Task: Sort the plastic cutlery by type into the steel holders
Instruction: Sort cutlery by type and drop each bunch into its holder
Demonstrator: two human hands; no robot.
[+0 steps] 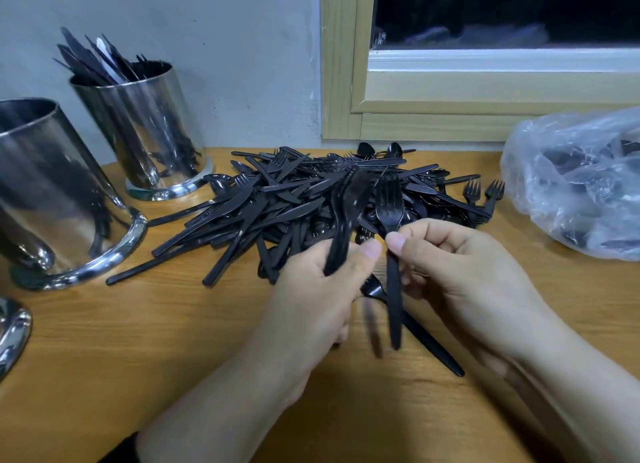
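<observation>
Forks (389, 203) in both hands (460, 265)

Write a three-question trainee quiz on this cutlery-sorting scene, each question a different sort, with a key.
1. True or false: the right hand pinches a fork.
2. Which holder already shows cutlery above its rim: A, the far holder, or B, the near holder?
3. Fill in: the clear plastic bag lies to the ____ of the cutlery pile.

Key: 1 true; 2 A; 3 right. The left hand also grips cutlery; its type is blurred.
</observation>
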